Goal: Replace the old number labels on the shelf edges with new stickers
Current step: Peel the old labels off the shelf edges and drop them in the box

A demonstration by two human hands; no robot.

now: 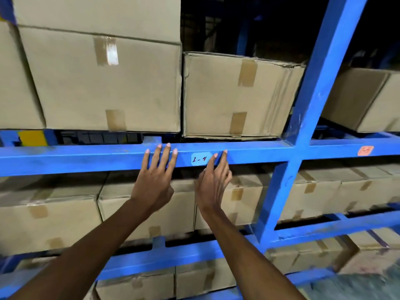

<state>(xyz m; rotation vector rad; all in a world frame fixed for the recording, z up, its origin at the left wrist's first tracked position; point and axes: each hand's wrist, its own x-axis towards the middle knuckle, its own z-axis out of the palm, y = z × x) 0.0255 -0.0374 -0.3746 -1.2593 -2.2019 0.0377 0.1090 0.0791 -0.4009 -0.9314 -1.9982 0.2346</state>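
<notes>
A pale blue label [200, 159] marked "1-4" is stuck on the front of the blue shelf beam [86, 158]. My left hand [157, 180] lies flat against the beam just left of the label, fingers spread, holding nothing. My right hand [214, 182] is at the label's right edge, with index fingertip and thumb tip touching the beam beside it. An orange label [365, 150] sits on the same beam further right, past the upright; its writing is blurred.
A blue upright post [311, 109] crosses the beam to the right. Taped cardboard boxes [238, 94] stand on the shelf above the beam, and more boxes [151, 204] fill the shelves below. The lower beam [173, 254] runs under my forearms.
</notes>
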